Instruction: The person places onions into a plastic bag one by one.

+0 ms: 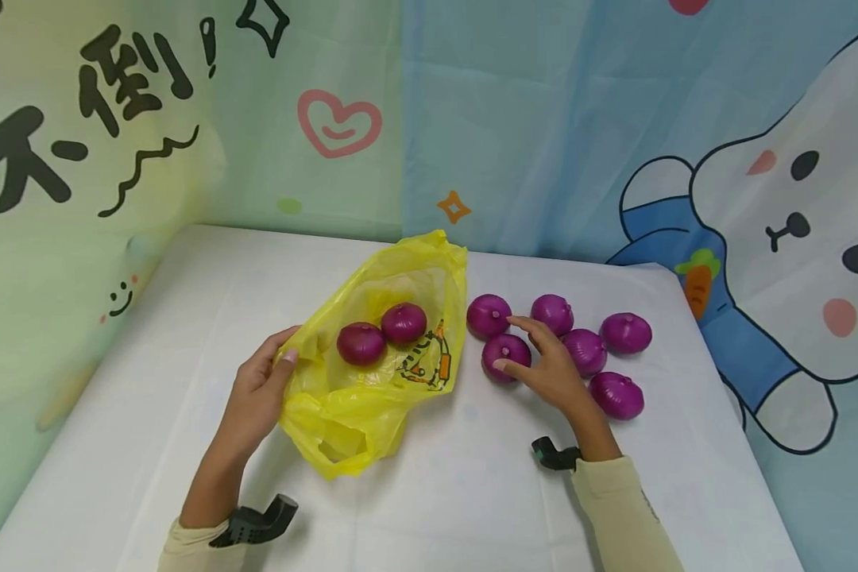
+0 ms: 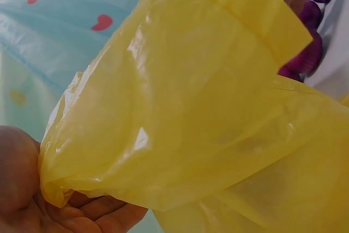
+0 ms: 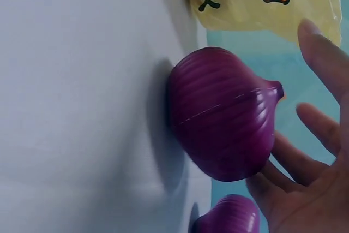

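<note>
My left hand [image 1: 259, 391] holds the left edge of a yellow plastic bag [image 1: 361, 405], thumb in front; the left wrist view shows the film between thumb and fingers [image 2: 112, 214]. Two shiny purple onions, one on the left [image 1: 361, 344] and one on the right [image 1: 403, 323], lie inside the bag, seen through its wide mouth. Over the loose onions to the right hovers my right hand [image 1: 554, 369], thumb and fingers spread. Its thumb overlaps the nearest onion [image 1: 502, 349], which appears large on the cloth in the right wrist view, fingers beyond it.
More purple onions lie around the right hand, including one behind [image 1: 552, 314], one at far right [image 1: 626, 333] and one by the wrist [image 1: 617, 396]. White cloth [image 1: 465, 492] covers the table. A printed curtain [image 1: 500, 119] hangs behind. Each wrist wears a black camera mount [image 1: 257, 522].
</note>
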The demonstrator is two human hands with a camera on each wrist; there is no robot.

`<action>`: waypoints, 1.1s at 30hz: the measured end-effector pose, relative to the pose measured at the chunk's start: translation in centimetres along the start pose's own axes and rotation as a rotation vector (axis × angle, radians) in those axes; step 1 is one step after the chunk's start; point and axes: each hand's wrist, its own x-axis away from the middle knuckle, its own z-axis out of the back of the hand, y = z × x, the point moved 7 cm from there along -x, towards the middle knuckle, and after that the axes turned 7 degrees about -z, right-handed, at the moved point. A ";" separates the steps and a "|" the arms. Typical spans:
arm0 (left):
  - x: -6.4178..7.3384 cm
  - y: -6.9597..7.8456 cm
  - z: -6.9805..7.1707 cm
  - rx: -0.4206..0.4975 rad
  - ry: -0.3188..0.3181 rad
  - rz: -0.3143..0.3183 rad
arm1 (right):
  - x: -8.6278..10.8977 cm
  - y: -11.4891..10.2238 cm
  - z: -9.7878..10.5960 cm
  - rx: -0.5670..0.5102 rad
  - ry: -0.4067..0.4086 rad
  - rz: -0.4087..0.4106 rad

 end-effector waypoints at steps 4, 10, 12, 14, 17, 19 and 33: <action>0.1 -0.2 -0.1 0.026 -0.010 0.005 | 0.2 0.5 -0.6 0.031 -0.038 -0.007; -0.1 -2.0 0.2 0.044 -0.009 0.003 | 0.4 0.8 -1.0 0.065 -0.076 0.004; -0.1 -2.5 0.3 0.050 -0.010 0.008 | 0.4 0.9 -1.1 0.073 -0.079 0.005; -0.1 -2.1 0.2 0.057 -0.011 0.013 | 0.6 1.0 -1.2 0.075 -0.072 0.006; -0.2 -1.9 0.2 0.060 -0.011 0.017 | 0.5 1.1 -1.1 0.094 -0.054 0.016; -0.3 -2.0 0.1 0.061 -0.011 0.017 | 0.5 1.1 -1.0 0.107 -0.051 0.021; -0.3 -3.1 -0.1 0.068 -0.029 0.016 | 0.9 0.7 0.4 0.036 -0.020 -0.006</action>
